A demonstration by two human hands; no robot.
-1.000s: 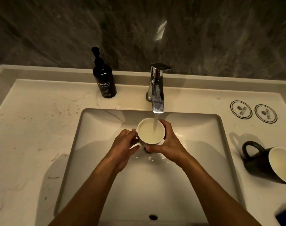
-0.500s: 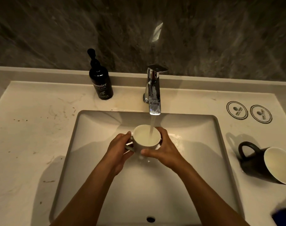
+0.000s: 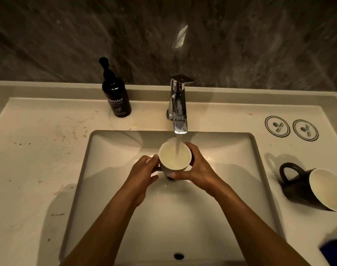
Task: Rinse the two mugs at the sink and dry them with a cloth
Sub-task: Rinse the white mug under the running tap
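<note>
I hold a mug (image 3: 172,157) with a pale inside upright over the sink basin (image 3: 110,169), under the chrome tap (image 3: 178,108). Running water falls into it, and it looks nearly full. My left hand (image 3: 142,173) grips its left side where the handle is, and my right hand (image 3: 197,169) wraps its right side. A second mug (image 3: 309,186), dark outside and pale inside, lies on its side on the counter to the right of the basin, handle pointing up and left. A dark blue cloth (image 3: 334,250) shows at the right edge, mostly cut off.
A black hand wash pump bottle (image 3: 115,95) stands on the counter left of the tap. Two round printed coasters (image 3: 291,128) lie at the back right. The overflow hole (image 3: 178,256) is at the basin's near wall. A dark stone wall rises behind.
The mug and both hands have shifted slightly under the stream and the water level has risen. The view has drifted a little. The second mug has not moved.
</note>
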